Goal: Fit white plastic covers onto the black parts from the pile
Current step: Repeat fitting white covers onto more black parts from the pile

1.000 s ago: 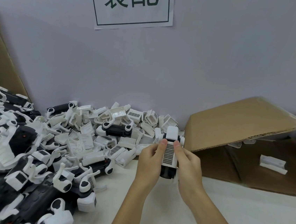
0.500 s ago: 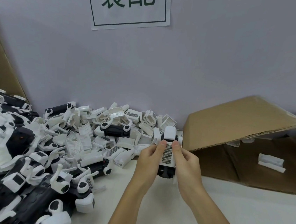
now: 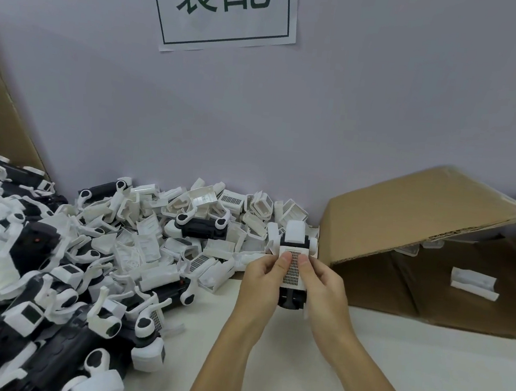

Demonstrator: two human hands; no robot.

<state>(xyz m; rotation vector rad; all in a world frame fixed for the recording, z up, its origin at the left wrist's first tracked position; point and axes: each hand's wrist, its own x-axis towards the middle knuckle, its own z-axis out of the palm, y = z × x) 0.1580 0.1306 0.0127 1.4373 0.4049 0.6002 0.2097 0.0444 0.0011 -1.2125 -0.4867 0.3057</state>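
While thumbs press white cover (image 3: pixel 293 264), both hands' fingers grasp black part (image 3: pixel 291 300).

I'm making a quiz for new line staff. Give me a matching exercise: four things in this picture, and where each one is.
1. paper sign
2. pile of parts
3. cardboard box
4. white cover

a. under both thumbs
b. on the wall
c. table, left
d. on its side, right

Pairs: 1-b, 2-c, 3-d, 4-a
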